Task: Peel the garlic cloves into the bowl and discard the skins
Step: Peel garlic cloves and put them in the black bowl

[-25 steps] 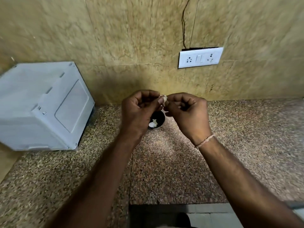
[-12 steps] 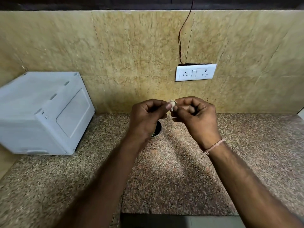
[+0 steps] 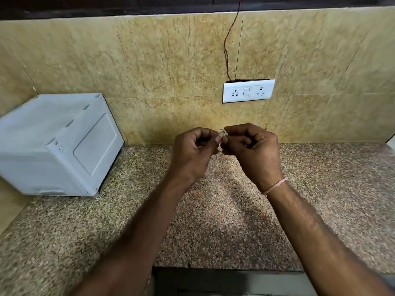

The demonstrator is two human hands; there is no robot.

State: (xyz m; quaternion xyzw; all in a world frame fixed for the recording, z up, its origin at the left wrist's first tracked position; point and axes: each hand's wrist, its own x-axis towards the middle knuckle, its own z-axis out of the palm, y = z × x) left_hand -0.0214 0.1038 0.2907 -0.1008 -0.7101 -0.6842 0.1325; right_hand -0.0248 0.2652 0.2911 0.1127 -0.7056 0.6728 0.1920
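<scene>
hands 2 [image 3: 193,153] [image 3: 253,150]; garlic clove 1 [image 3: 223,132]; grey box 1 [image 3: 57,144]; socket plate 1 [image 3: 248,90]

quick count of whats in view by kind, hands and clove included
hands: 2, left hand and right hand, both pinching the clove
garlic clove: 1
grey box: 1
socket plate: 1
wire: 1
wrist thread: 1
total: 7
</scene>
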